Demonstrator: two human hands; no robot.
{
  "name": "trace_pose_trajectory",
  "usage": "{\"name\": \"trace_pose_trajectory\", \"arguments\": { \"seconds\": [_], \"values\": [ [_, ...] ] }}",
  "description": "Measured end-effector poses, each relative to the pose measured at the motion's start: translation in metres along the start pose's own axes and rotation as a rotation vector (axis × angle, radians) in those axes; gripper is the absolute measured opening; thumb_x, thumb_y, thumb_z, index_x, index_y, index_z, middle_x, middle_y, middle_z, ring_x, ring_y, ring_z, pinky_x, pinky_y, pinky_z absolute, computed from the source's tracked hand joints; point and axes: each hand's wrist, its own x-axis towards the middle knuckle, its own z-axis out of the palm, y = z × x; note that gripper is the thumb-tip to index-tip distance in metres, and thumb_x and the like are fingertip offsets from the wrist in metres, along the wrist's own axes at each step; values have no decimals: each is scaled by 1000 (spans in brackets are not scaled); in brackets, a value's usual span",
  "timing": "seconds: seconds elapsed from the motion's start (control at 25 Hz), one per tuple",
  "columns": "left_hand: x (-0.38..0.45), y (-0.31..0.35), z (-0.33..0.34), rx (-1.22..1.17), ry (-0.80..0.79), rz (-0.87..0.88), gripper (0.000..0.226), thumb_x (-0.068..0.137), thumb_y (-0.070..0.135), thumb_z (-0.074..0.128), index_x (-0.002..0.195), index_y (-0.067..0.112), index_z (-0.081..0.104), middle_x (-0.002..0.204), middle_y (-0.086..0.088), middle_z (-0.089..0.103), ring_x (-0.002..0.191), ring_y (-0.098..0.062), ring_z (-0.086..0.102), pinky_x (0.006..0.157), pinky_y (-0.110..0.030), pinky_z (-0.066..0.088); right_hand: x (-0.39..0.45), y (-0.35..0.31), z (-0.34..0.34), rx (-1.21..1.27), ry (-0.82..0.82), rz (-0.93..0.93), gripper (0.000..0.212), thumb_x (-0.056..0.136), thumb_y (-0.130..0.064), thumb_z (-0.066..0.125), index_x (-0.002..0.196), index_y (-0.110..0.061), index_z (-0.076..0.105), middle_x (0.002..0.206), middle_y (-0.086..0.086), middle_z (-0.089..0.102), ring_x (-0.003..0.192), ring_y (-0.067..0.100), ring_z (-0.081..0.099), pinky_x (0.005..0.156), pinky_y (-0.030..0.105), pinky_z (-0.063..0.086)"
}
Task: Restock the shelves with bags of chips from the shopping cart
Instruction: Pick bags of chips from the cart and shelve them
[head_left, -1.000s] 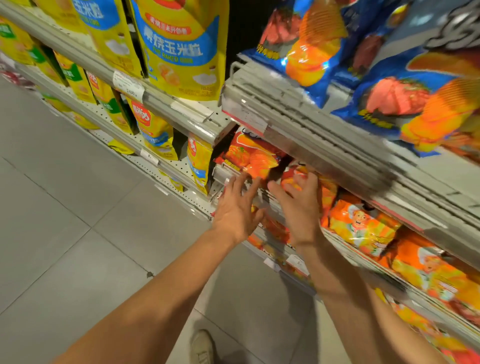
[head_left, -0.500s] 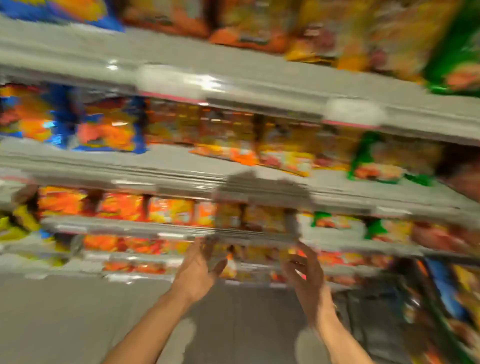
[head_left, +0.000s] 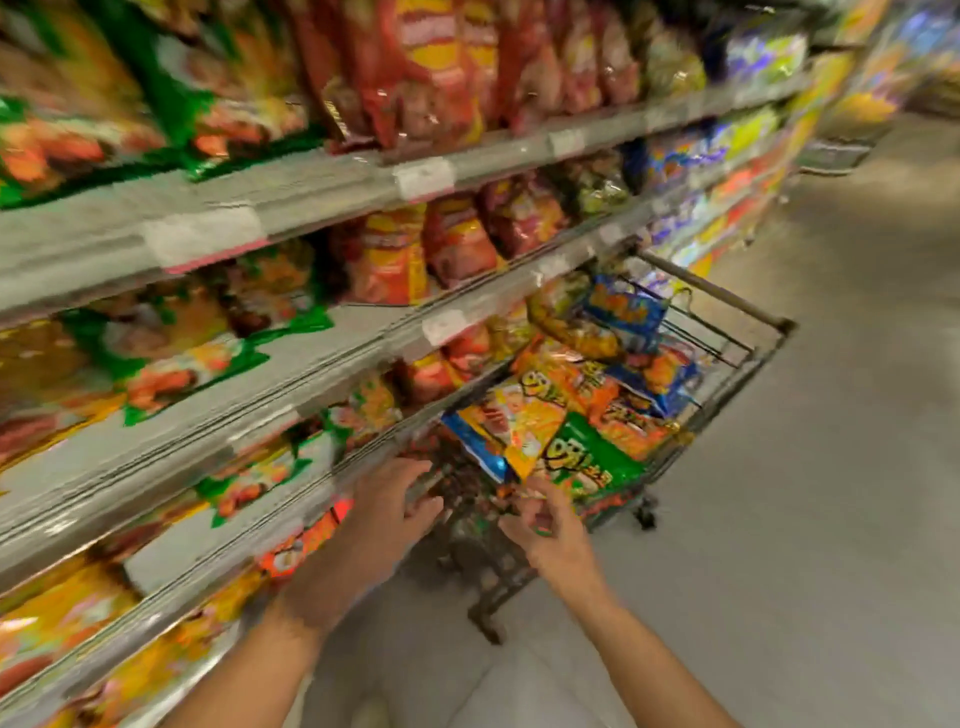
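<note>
Both hands are stretched forward toward the near end of the shopping cart (head_left: 748, 358), which stands on the grey floor (head_left: 810, 519) just beside the shelves (head_left: 332, 358). The left hand (head_left: 384, 514) is in front of the lower shelf edge, with its fingers (head_left: 415, 470) spread and released; they grasp nothing. The right hand (head_left: 550, 530) is a little lower and to the right, its fingers (head_left: 540, 491) loosely curled and also holding nothing, as far as the blurred picture lets me see.

The bags of chips (head_left: 576, 395) lie heaped inside the cart, beyond both hands. The nearest ones are a green bag (head_left: 597, 462) and a yellow-orange bag (head_left: 524, 426) with a blue bag edge (head_left: 475, 447) next to it. The fingertips of the right hand are just below the green bag; I cannot tell whether they touch it. The fingers of the left hand are near the blue bag edge but apart from it.

The shelves at the left are already filled with green, orange and red bags, all blurred by motion.
</note>
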Motion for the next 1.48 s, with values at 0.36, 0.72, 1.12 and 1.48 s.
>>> {"name": "trace_pose_trajectory", "arguments": {
  "seconds": [0.36, 0.72, 1.12, 1.48],
  "values": [
    [206, 0, 69, 54, -355, 111, 60, 93, 33, 69, 146, 11, 49, 142, -13, 47, 136, -30, 41, 114, -38, 34, 90, 59, -37, 28, 328, 403, 65, 86, -21, 78, 143, -20, 46, 102, -4, 63, 85, 6, 61, 64, 12, 45],
    [316, -22, 127, 85, -638, -213, 102, 85, 63, 67, 161, 18, 14, 161, -15, 30, 149, -36, 26, 119, -49, 30, 149, 92, -10, 283, 525, 656, 57, 85, -23, 80, 124, -33, 39, 101, -11, 59, 88, 9, 63, 62, 21, 53],
    [306, -19, 129, -365, -505, -371, 63, 86, 26, 80, 141, 19, 50, 126, 6, 61, 117, -14, 56, 82, -23, 42, 149, 105, -19, 388, 568, 685, 45, 81, -21, 83, 118, -18, 58, 104, 2, 74, 88, 23, 73, 65, 34, 57],
    [192, -30, 79, -560, -183, -500, 54, 87, 28, 79, 136, 27, 56, 133, 3, 64, 114, -15, 64, 93, -40, 57, 125, 103, -47, 178, 312, 427, 33, 79, -34, 83, 105, -32, 63, 97, -8, 74, 88, 18, 72, 72, 37, 58]
  ]
}}
